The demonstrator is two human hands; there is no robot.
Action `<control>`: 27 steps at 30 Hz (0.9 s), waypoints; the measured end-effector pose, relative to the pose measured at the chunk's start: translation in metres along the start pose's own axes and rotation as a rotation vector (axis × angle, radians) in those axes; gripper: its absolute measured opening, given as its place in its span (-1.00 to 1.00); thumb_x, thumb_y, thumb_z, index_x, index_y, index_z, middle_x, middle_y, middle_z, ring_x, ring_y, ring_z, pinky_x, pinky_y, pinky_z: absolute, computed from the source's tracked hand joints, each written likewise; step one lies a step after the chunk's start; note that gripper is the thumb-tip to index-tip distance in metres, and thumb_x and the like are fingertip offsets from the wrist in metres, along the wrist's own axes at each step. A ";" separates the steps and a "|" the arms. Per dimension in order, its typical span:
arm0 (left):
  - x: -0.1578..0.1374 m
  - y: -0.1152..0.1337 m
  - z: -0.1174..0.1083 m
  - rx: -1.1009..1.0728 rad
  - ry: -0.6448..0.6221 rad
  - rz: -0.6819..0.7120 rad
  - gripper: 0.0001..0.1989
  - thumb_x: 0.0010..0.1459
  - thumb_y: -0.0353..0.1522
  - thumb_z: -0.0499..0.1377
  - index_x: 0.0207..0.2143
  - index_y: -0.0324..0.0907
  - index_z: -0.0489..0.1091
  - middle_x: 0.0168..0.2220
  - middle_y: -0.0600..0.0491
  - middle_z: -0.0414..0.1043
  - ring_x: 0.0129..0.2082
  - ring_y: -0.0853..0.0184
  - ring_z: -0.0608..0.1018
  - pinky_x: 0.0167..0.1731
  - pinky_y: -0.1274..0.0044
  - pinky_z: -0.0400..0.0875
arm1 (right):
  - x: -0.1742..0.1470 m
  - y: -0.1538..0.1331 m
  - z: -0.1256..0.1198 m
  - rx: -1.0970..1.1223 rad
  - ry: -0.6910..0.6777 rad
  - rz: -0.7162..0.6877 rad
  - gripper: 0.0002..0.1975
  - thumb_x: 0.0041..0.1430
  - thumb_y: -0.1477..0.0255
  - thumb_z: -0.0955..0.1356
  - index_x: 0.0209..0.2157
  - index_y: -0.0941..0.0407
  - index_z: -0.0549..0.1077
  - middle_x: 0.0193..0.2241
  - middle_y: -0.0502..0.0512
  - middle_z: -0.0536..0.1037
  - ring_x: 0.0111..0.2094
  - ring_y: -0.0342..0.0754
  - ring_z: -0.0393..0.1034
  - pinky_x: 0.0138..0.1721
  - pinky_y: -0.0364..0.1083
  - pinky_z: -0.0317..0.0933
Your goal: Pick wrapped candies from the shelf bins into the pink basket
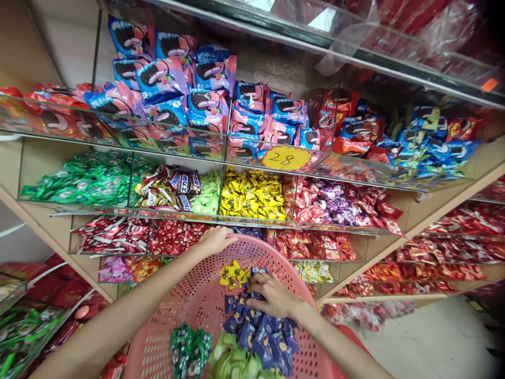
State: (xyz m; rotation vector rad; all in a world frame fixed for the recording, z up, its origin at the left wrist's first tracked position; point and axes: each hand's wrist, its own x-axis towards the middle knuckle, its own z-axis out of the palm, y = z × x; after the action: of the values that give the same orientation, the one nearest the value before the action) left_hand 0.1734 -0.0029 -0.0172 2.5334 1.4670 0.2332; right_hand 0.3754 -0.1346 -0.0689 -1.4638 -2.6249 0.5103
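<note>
A pink plastic basket (276, 251) with a perforated wall fills the lower middle of the view. My left hand (216, 240) grips its far rim, thumb and fingers closed around the edge. Inside the basket, my right hand (272, 296) rests over a pile of dark blue wrapped candies (262, 337), fingers slightly apart and touching them. Just beyond those fingertips lie yellow wrapped candies (233, 275). Green foil-wrapped candies (190, 350) sit at the near left of the basket, and light green packets (232, 358) lie at the near middle.
A tiered shelf with clear dividers stands ahead. Its upper level bears blue-and-pink cookie packs (163, 76) and a yellow price tag (291, 158). Below are green candies (87, 179), yellow candies (252, 195) and red packets (114, 235). Tiled floor (430, 337) shows at right.
</note>
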 end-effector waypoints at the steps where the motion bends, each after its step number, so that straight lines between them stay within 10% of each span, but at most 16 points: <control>1: 0.000 0.000 0.000 0.001 0.001 0.002 -0.53 0.06 0.02 -0.10 -0.32 -0.08 0.41 -0.33 0.01 0.48 -0.28 0.24 0.49 -0.39 0.57 0.22 | 0.002 0.000 0.000 -0.002 0.000 0.007 -0.60 0.16 0.10 0.14 -0.18 0.04 0.40 -0.23 0.08 0.40 -0.16 -0.01 0.23 -0.10 0.01 -0.01; 27: 0.000 0.001 -0.001 0.039 0.000 0.025 -0.54 0.08 0.01 -0.12 -0.36 -0.09 0.40 -0.35 -0.01 0.48 -0.30 0.22 0.50 -0.40 0.55 0.24 | 0.017 -0.004 0.009 -0.070 -0.064 0.069 -0.49 0.09 0.01 0.14 -0.20 0.08 0.43 -0.22 0.14 0.42 -0.15 0.06 0.25 -0.10 0.05 -0.01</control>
State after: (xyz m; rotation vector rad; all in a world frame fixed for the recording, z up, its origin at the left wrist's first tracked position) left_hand 0.1739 -0.0032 -0.0164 2.5842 1.4542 0.2107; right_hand 0.3606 -0.1245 -0.0772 -1.5901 -2.6746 0.4841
